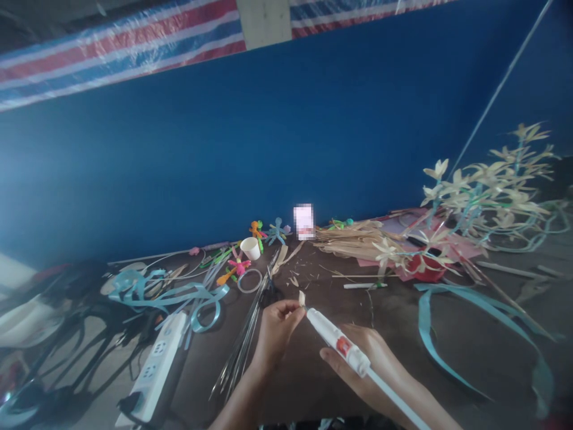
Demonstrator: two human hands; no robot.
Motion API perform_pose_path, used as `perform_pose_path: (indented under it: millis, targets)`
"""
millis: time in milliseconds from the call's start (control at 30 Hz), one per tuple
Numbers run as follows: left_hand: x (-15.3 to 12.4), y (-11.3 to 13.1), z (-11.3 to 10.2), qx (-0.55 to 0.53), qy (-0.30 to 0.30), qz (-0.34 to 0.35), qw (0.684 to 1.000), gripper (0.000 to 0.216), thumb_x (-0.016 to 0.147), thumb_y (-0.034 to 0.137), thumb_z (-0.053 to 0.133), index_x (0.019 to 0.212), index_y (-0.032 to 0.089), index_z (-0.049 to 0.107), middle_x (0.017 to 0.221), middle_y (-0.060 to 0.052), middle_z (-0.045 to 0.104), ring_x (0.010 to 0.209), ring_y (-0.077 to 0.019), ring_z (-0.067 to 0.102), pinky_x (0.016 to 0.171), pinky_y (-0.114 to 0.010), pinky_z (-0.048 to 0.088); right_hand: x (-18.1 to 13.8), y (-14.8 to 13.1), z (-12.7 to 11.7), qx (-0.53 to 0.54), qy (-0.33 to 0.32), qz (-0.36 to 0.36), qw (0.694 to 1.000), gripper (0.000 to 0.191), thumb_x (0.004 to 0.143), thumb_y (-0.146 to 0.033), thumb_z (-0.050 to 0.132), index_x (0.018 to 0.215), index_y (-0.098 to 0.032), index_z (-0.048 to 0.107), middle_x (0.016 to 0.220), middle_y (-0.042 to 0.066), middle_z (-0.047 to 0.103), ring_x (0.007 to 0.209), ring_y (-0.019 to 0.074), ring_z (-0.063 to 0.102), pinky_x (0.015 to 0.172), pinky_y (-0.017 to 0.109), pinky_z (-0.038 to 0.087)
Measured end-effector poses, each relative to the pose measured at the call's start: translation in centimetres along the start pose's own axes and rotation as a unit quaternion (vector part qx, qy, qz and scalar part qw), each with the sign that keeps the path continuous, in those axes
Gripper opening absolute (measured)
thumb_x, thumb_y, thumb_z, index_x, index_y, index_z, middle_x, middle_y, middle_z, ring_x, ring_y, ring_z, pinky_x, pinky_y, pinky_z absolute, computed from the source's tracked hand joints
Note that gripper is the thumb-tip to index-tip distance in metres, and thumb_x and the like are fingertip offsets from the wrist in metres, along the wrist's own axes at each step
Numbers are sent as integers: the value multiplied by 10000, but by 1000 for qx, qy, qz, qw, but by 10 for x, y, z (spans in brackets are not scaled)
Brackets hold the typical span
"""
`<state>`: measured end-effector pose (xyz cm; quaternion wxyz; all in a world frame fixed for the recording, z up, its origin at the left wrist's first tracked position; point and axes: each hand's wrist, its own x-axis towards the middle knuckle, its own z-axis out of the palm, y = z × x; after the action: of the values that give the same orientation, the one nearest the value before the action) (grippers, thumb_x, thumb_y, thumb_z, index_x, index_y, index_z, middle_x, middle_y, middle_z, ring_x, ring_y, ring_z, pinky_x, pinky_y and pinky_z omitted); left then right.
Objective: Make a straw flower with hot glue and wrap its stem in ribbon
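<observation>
The left hand (280,322) pinches a small pale piece (302,298) between thumb and fingertips, right at the tip of a white tool (333,334); whether tip and piece touch is too fine to tell. The right hand (380,358) is closed around the body of the white tool, its thumb along the near side. The white tool slants over the brown surface (304,388), with a pale length running back from its rear end.

To the left of the white tool, past the left hand, lie a bundle of thin wires (242,349) and dark-handled scissors (270,295), and farther left a white power strip (159,364) and looped blue ribbon (170,294). Beyond the tool's tip, toward the blue wall (268,149), small pale scraps are scattered. A white cup (250,248) and a pink figure (239,264) sit beyond the tool to its left; dry husks (353,239) lie beyond it, slightly right. Well to the right of the tool are a curved teal ribbon (430,328), a red bowl (425,267) and clustered pale flowers (487,179).
</observation>
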<state>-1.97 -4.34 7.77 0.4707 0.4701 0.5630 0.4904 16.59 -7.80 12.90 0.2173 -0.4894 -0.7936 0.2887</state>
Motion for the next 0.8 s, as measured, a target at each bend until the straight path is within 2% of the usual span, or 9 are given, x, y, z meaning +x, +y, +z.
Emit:
perform_pose_path:
  millis: [367, 533, 800]
  targets:
    - [-2, 2, 3, -2, -12, 4, 1000, 130, 643, 253, 628, 666, 127, 651, 620, -24, 615, 600, -120, 509, 591, -214, 392, -2, -1, -2, -5, 2, -2, 1000, 313, 808, -418, 409, 601, -184, 401, 581, -3, 499, 505, 102, 446, 495, 214, 285]
    - [-1, -1, 1, -15, 2, -2, 1000, 122, 633, 247, 638, 681, 136, 650, 612, -8, 608, 597, -112, 503, 585, -204, 387, -2, 0, -1, -11, -4, 1, 1000, 297, 800, -402, 424, 600, -184, 404, 583, -6, 504, 490, 97, 442, 478, 209, 275]
    - [-3, 7, 5, -56, -1, -15, 998, 126, 614, 242, 651, 645, 121, 649, 591, -18, 606, 579, -116, 503, 587, -213, 380, 0, -1, -1, 4, 13, -9, 1000, 313, 798, -419, 424, 590, -186, 401, 572, -3, 495, 485, 101, 443, 475, 214, 289]
